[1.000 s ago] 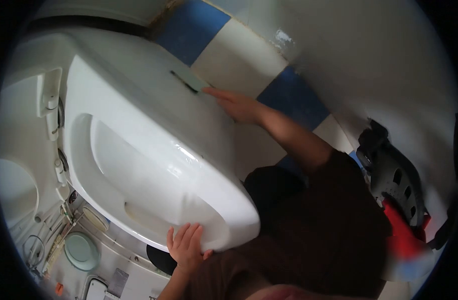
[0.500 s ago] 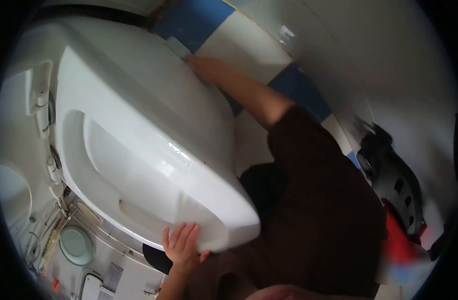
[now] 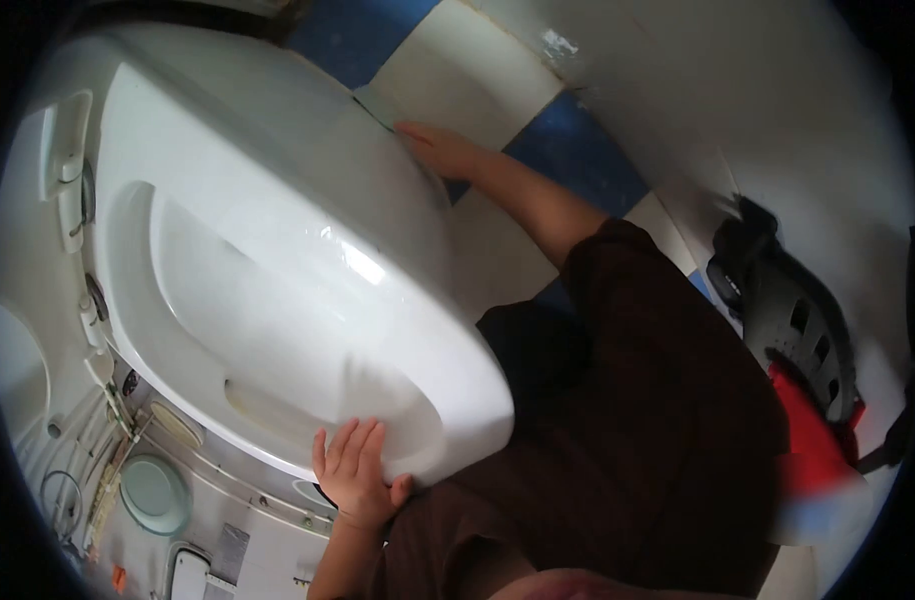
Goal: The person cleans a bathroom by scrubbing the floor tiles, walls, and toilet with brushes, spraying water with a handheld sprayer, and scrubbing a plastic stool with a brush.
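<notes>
My left hand (image 3: 357, 480) lies over the rim of a white toilet bowl (image 3: 457, 385), its fingers apart and reaching onto the inner side. Beyond the bowl, my right hand (image 3: 437, 150) is low by the outer side of the toilet, with its fingers pressed together on the end of a flat, pale green pad (image 3: 378, 104). A thin dark line runs along the pad's edge, next to the white ceramic. How the fingers grip it is partly hidden.
Blue and white floor tiles (image 3: 577, 150) run beside the toilet to a pale wall (image 3: 737, 100). A grey and black plastic object (image 3: 792, 315) and something red (image 3: 812, 440) are at the right. A pale green round basin (image 3: 155, 494) stands lower left.
My right hand and the pad first moved up along the toilet's side, then slightly back down and right. My left hand stays on the rim. The view has shifted a little.
</notes>
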A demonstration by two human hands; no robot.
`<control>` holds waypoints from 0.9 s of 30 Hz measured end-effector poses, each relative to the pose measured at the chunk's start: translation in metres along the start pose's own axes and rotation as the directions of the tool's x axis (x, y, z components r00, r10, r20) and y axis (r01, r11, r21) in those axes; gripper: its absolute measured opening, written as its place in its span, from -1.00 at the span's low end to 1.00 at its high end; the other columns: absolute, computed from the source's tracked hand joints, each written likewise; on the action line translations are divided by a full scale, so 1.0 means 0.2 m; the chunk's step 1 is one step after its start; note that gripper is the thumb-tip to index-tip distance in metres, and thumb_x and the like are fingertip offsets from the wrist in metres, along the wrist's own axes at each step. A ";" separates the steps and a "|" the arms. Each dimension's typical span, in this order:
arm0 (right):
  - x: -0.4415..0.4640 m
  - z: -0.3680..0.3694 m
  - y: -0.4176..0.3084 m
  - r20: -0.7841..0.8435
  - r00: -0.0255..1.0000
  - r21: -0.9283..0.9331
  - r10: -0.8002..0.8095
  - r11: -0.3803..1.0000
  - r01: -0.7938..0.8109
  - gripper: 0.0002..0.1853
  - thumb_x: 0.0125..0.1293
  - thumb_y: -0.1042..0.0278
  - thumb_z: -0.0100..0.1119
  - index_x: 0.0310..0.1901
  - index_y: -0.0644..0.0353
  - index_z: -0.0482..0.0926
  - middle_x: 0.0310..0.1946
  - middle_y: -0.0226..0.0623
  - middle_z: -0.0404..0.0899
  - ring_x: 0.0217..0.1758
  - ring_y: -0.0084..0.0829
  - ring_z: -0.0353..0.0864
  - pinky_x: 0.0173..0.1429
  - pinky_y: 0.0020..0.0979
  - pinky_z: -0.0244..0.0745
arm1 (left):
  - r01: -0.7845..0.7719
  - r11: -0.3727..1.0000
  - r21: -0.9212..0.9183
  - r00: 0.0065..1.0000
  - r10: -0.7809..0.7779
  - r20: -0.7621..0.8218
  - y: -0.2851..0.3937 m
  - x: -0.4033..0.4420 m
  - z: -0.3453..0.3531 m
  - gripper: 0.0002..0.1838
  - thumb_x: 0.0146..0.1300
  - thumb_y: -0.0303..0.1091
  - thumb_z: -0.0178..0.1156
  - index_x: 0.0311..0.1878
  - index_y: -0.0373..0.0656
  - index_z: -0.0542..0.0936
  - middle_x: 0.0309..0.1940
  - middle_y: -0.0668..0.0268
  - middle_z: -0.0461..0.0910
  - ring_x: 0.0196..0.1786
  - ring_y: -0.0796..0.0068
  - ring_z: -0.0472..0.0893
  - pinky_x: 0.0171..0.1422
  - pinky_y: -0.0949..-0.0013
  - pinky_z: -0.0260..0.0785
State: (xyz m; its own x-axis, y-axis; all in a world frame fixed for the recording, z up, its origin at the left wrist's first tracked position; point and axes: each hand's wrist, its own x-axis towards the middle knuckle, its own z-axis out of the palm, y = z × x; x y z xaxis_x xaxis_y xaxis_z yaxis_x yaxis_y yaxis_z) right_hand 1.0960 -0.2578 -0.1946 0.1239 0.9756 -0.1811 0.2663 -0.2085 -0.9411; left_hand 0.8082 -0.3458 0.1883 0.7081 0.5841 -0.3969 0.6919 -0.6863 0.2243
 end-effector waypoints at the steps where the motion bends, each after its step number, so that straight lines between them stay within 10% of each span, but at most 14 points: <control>1: -0.06 0.01 0.00 0.048 0.993 0.046 0.106 0.993 -0.108 -0.52 0.45 0.23 -0.31 0.38 -0.14 0.22 0.02 -0.03 0.50 -0.04 -0.24 0.53 0.11 -0.32 0.40 | -0.017 1.000 0.012 1.000 0.018 -0.003 -0.01 -0.01 0.00 -0.38 0.29 0.20 -0.17 -0.07 -0.17 0.60 -0.07 0.27 0.61 0.07 0.22 0.53 0.36 -0.02 0.10; 6: -0.55 -0.34 -0.69 0.327 0.854 0.396 0.404 0.762 -0.512 -0.48 0.44 0.25 -0.25 0.43 -0.22 0.15 -0.51 -0.41 0.42 -0.54 -0.53 0.36 -0.39 -0.46 0.39 | -0.067 0.998 0.020 0.997 0.068 -0.024 -0.02 -0.02 0.01 -0.43 0.28 0.14 -0.14 -0.03 -0.18 0.58 -0.05 0.24 0.59 0.08 0.18 0.53 0.37 -0.04 0.08; 9: -0.67 -0.36 -0.88 0.245 0.942 0.456 0.230 0.830 -0.321 -0.48 0.45 0.22 -0.26 0.43 -0.30 0.14 -0.67 -0.58 0.11 -0.64 -0.67 0.10 -0.55 -0.58 0.18 | -0.094 0.994 0.049 0.995 0.095 -0.015 -0.03 -0.04 0.02 -0.44 0.28 0.10 -0.14 -0.01 -0.18 0.57 -0.04 0.22 0.59 0.09 0.16 0.53 0.37 -0.05 0.08; 12: -0.70 -0.25 -0.69 0.254 0.926 0.571 0.280 0.729 -0.377 -0.48 0.44 0.23 -0.28 0.42 -0.36 0.14 -0.59 -0.54 0.23 -0.60 -0.61 0.17 -0.48 -0.54 0.26 | -0.115 0.992 0.060 0.993 0.117 -0.034 -0.02 -0.04 0.05 -0.46 0.29 0.08 -0.15 0.00 -0.17 0.56 -0.03 0.20 0.59 0.10 0.13 0.52 0.37 -0.06 0.08; 15: -0.69 -0.06 -0.37 0.075 0.923 0.344 0.377 0.859 -0.379 -0.51 0.45 0.18 -0.23 0.40 -0.40 0.18 -0.47 -0.38 0.41 -0.51 -0.49 0.39 -0.40 -0.43 0.37 | -0.136 0.988 0.069 0.989 0.140 -0.055 -0.01 -0.05 0.06 -0.47 0.34 0.04 -0.22 0.00 -0.17 0.56 -0.03 0.19 0.59 0.09 0.11 0.53 0.37 -0.07 0.08; 18: -0.93 0.13 -0.10 -0.060 0.843 -0.339 0.535 0.783 -0.521 -0.54 0.48 0.12 -0.26 0.39 -0.30 0.20 -0.10 -0.12 0.56 -0.12 -0.22 0.60 -0.11 -0.30 0.50 | -0.194 0.978 0.075 0.973 0.201 -0.110 -0.02 -0.07 0.08 -0.47 0.38 0.02 -0.26 0.00 -0.17 0.57 -0.05 0.17 0.60 0.06 0.10 0.55 0.37 -0.05 0.08; 22: -1.32 0.27 -0.09 -0.051 0.732 -0.107 0.679 0.725 -0.680 -0.51 0.40 0.12 -0.15 0.36 -0.48 0.20 -0.12 -0.11 0.57 -0.06 -0.10 0.61 -0.05 -0.17 0.48 | -0.230 0.967 0.109 0.941 0.250 -0.227 -0.05 -0.10 0.15 -0.47 0.43 -0.03 -0.30 -0.01 -0.20 0.57 -0.09 0.16 0.62 0.02 0.10 0.57 0.34 -0.03 0.12; 27: -1.07 0.12 -0.11 -0.208 0.831 -0.241 0.515 0.797 -0.554 -0.48 0.36 -0.19 -0.18 0.26 -0.21 0.41 -0.24 -0.09 0.60 -0.05 -0.09 0.60 0.03 -0.10 0.43 | -0.213 0.968 0.135 0.945 0.239 -0.223 -0.11 -0.10 0.17 -0.42 0.45 0.02 -0.34 -0.01 -0.23 0.57 -0.08 0.14 0.62 0.01 0.07 0.57 0.31 -0.04 0.18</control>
State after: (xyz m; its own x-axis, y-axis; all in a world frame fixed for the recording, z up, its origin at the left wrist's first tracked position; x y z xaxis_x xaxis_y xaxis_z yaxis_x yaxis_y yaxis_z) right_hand 1.0407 -0.4614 -0.1427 0.4393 0.6895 -0.5759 0.3743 -0.7232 -0.5804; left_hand 0.7735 -0.3566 0.1610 0.8659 0.4849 -0.1230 0.5000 -0.8468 0.1815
